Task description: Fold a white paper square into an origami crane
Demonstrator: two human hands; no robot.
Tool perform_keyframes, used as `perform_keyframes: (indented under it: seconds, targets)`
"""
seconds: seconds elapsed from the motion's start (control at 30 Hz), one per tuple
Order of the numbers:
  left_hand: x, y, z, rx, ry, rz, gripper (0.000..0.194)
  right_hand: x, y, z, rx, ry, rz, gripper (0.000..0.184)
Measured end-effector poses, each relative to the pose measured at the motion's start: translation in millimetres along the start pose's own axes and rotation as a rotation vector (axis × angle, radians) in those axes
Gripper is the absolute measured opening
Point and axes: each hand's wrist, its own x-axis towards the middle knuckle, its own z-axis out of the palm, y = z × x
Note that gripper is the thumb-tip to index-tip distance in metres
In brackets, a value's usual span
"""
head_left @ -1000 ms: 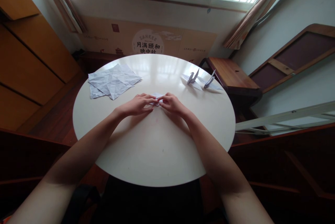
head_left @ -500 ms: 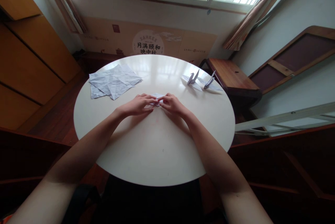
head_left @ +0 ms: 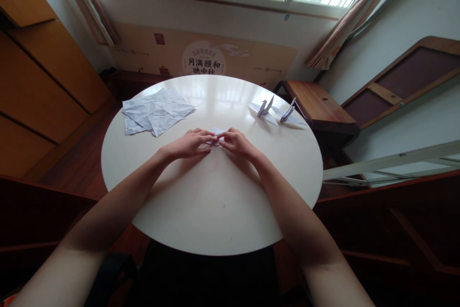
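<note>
A small folded piece of white paper (head_left: 216, 131) lies at the middle of the white round table (head_left: 212, 206), mostly covered by my fingers. From the left, my left hand (head_left: 192, 143) has its fingers closed on the paper's left side. My right hand (head_left: 235, 143) grips the right side, its fingers curled and thumb bent inward. The fingertips of both hands nearly meet over the paper. How the paper is folded underneath cannot be made out.
Several creased paper sheets (head_left: 158, 109) lie overlapping at the table's back left. Two folded paper cranes, one (head_left: 265, 107) beside the other (head_left: 287, 113), stand at the back right. Beyond the table's right edge is a wooden stool (head_left: 319, 101).
</note>
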Motion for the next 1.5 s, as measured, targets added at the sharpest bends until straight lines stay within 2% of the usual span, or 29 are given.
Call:
perform_keyframes:
  seconds: [1.5]
  targets:
    - [0.3, -1.5, 1.4, -0.008, 0.008, 0.013, 0.045, -1.3, -2.4, -1.5, 0.005, -0.01, 0.008, 0.024]
